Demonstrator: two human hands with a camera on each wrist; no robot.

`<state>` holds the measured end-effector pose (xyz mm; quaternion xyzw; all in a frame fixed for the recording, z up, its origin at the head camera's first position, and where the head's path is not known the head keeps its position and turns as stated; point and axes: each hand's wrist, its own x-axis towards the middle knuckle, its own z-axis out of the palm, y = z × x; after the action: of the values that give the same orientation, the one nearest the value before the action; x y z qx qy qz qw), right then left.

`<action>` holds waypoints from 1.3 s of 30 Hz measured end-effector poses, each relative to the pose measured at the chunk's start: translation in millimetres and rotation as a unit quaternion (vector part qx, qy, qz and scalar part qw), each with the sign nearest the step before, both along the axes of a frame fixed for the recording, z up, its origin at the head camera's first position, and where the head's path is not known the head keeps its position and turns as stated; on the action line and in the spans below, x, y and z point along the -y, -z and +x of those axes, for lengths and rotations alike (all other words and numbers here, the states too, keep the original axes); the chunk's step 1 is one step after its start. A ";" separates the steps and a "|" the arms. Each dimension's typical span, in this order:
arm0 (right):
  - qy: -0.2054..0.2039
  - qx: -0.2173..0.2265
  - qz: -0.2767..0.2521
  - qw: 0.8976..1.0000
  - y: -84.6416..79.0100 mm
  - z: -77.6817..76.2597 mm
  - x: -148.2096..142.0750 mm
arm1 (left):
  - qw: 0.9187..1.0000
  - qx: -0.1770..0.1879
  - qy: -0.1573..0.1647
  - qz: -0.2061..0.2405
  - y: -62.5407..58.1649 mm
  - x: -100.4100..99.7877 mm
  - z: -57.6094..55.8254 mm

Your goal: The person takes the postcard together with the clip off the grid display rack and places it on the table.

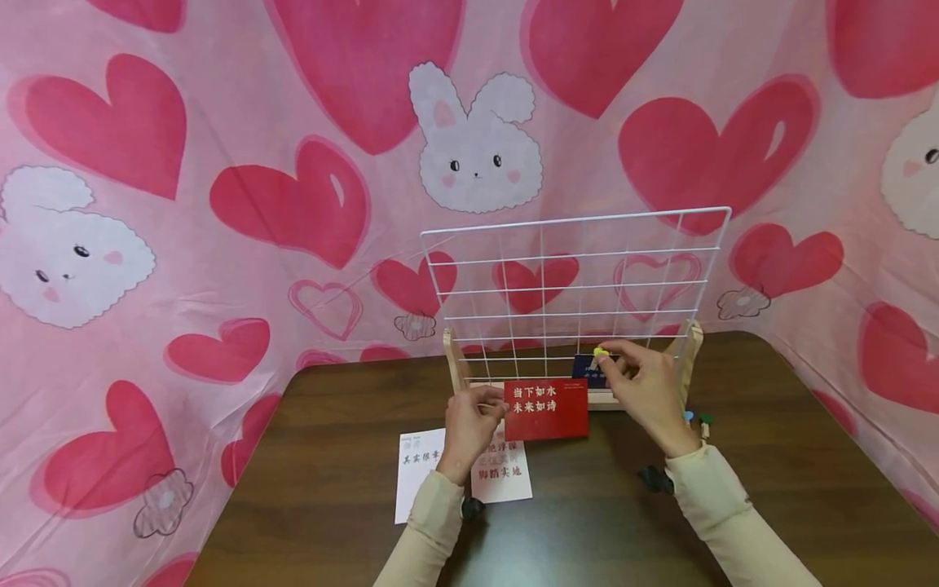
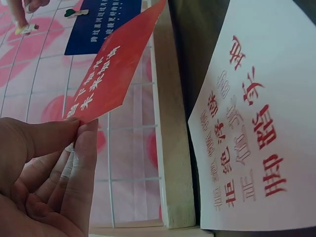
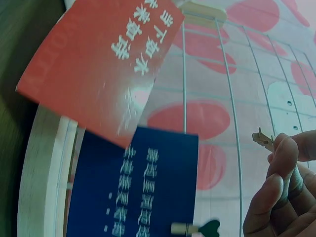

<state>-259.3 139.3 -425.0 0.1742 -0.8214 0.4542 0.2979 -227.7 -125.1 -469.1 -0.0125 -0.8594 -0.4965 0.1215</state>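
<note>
With my left hand (image 1: 472, 424) pinching the red card (image 1: 546, 414) before the wire rack's (image 1: 544, 288) lower part and my right hand (image 1: 650, 386) pinching a yellow clip (image 1: 600, 353), I judge this the positioning step, calling for card against wire, then clipping.

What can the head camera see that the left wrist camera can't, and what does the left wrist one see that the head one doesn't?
Only the head view: white bunny faces on the pink backdrop, and a second white card on the table's left.

Only the left wrist view: a green heart-topped clothespin on the blue card.

Both: the left hand pinching the red card, the right hand with a yellow-topped clothespin, and the wire grid.
</note>
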 end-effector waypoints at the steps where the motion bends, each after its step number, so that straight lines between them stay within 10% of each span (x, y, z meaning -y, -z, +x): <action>1: 0.000 -0.007 0.001 1.000 0.5 0.6 -3.2 | 1.000 0.002 0.003 0.001 0.0 -0.6 0.3; 39: 0.123 -0.028 0.027 0.992 4.4 18.4 -102.1 | 0.996 0.049 0.046 -0.063 15.9 -25.1 2.7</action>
<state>-240.9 241.4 -429.4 0.0921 -0.8402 0.3864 0.3692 -224.9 -99.9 -485.0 -0.0351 -0.8923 -0.4466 0.0550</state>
